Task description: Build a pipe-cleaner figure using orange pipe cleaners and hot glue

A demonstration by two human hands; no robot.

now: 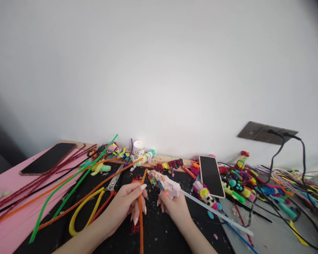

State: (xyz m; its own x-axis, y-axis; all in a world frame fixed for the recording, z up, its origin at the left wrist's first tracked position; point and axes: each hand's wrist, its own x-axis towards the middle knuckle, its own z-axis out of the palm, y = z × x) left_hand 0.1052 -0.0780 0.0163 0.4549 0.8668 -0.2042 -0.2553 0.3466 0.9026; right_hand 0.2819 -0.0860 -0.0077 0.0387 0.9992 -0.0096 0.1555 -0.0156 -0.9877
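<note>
Head view. Lower centre: left hand [131, 200], thumb and fingers pinched together on one orange pipe cleaner [141, 218], vertical in frame; just right, right hand [175, 208], closed around a pale glue gun [172, 188], translucent glue stick [217, 212] trailing lower right. Hazard, as judged: crusted gun nose near the left hand (if hot, a slip could burn skin or scorch fibre). Container: one white cup-like cylinder [139, 150], centre; contents indiscernible.

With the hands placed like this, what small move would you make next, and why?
I'd probably ease the glue gun nozzle onto the orange pipe cleaner's upper end for a small dab: the left hand pinches the pipe cleaner upright, and the right hand holds the gun with its nozzle close beside that end.
</note>
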